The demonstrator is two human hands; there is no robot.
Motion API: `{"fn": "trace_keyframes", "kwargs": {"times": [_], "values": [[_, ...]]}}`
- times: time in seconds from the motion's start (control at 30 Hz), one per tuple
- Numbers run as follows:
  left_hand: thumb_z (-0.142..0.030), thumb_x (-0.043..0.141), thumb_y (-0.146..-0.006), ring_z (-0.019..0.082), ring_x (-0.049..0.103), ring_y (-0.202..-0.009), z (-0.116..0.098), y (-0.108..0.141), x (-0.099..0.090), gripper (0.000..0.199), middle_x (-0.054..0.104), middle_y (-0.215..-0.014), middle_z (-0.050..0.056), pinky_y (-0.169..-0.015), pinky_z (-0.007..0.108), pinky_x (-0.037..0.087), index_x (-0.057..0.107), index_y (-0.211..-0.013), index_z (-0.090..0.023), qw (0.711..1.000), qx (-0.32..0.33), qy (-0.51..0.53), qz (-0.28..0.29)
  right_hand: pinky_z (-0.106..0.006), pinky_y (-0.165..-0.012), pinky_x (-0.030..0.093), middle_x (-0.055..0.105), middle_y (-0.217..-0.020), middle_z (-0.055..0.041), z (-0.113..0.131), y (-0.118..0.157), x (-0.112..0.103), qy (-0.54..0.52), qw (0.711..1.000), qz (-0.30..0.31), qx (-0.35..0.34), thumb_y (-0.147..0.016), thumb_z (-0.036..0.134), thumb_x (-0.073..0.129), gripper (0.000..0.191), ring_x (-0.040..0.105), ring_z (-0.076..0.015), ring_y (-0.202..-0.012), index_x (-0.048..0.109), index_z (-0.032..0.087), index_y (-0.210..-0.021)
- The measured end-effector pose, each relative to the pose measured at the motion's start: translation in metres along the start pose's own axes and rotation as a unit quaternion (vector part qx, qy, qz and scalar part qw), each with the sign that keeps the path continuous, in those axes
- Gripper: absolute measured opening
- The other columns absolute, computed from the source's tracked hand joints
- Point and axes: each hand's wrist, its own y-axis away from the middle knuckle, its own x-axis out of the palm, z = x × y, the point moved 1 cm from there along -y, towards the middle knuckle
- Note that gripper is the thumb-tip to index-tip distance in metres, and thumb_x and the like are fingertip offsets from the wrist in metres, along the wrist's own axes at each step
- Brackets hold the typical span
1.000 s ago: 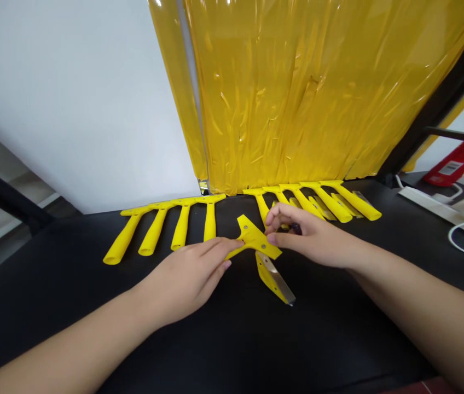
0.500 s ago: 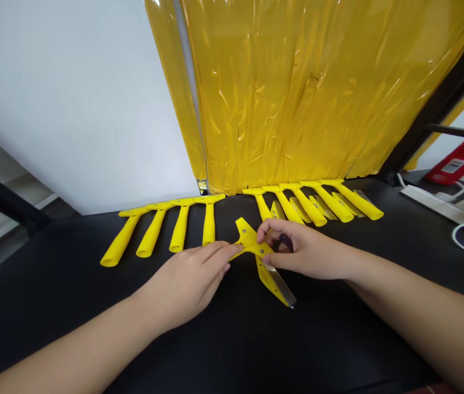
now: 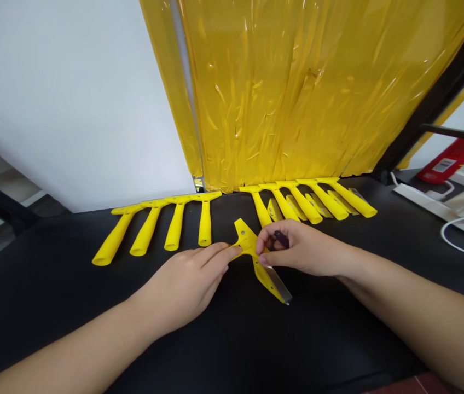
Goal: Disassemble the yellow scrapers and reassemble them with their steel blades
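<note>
A yellow plastic scraper head [image 3: 246, 239] lies on the black table, its stem under the fingertips of my left hand [image 3: 185, 284]. Its lower end overlaps a yellow blade holder with a steel blade [image 3: 271, 284], which points down and to the right. My right hand [image 3: 301, 249] pinches a small dark tool [image 3: 281, 238] just above the scraper head. The tool's tip is hidden by my fingers. Behind my hands stand two rows of yellow scraper handles [image 3: 174, 230], with more yellow blade holders [image 3: 295, 208] lying between the right-hand ones.
A crinkled yellow plastic sheet [image 3: 297, 93] hangs behind the table, beside a white wall [image 3: 71, 98]. At the far right are a white power strip [image 3: 433, 202], a white cable [image 3: 453, 243] and a red box [image 3: 457, 148].
The scraper head has moved down onto the blade holder, and my right hand has shifted down and left with it. The view has tilted slightly.
</note>
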Motion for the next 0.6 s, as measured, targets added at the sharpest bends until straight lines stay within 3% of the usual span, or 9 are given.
{"fn": "trace_keyframes", "kwargs": {"times": [0.33,0.6], "values": [[-0.014,0.045,-0.105,0.024,0.075,-0.107,0.0011,0.0015,0.0029,0.04,0.07,-0.133,0.011,-0.091,0.041,0.066,0.052,-0.144,-0.018,1.0,0.006,-0.01,-0.005,-0.028,-0.061,0.034,0.051,-0.066,0.0061,-0.0021,-0.0026,0.0011,0.046,0.999,-0.003,-0.016,-0.084,0.024,0.077,0.009,0.042,-0.0109,-0.062,0.072,0.019,-0.086],[-0.014,0.046,-0.105,0.023,0.075,-0.11,0.0011,0.0013,0.0033,0.041,0.071,-0.134,0.011,-0.096,0.041,0.065,0.054,-0.144,-0.02,1.0,0.011,-0.003,-0.006,-0.027,-0.059,0.036,0.053,-0.068,0.0052,-0.0052,-0.0039,0.0002,0.024,1.0,0.011,-0.013,-0.084,0.028,0.079,0.015,0.043,-0.0108,-0.063,0.068,0.018,-0.088]]}}
